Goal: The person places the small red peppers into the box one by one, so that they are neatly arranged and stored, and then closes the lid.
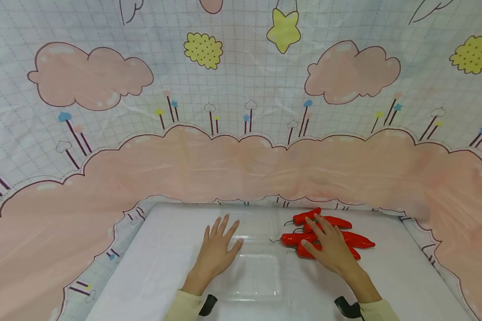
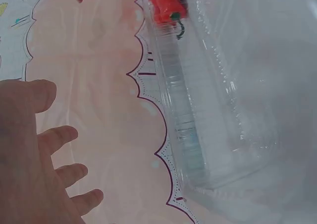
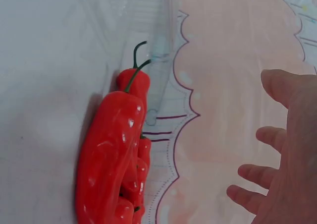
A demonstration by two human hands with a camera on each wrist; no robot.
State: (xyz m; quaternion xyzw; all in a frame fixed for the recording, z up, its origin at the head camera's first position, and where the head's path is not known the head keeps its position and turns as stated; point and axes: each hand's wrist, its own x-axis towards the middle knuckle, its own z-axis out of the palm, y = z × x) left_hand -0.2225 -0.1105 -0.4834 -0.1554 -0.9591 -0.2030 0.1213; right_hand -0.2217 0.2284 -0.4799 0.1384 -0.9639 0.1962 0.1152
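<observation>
On the table (image 1: pixel 124 276), red peppers (image 1: pixel 299 239) are lying heaped just right of a clear box (image 1: pixel 261 274), their visible stems pointing left. Over them, the right hand (image 1: pixel 332 248) is hovering with fingers spread. By the box's left side, the left hand (image 1: pixel 214 254) is hovering, fingers also spread. Beyond, a patterned cloth (image 1: pixel 241 167) is showing.

Red peppers (image 1: pixel 296 239): at least four, overlap hiding exact count. Clear plastic container (image 1: pixel 259 278): one. White tabletop (image 1: pixel 148 263): one.
</observation>
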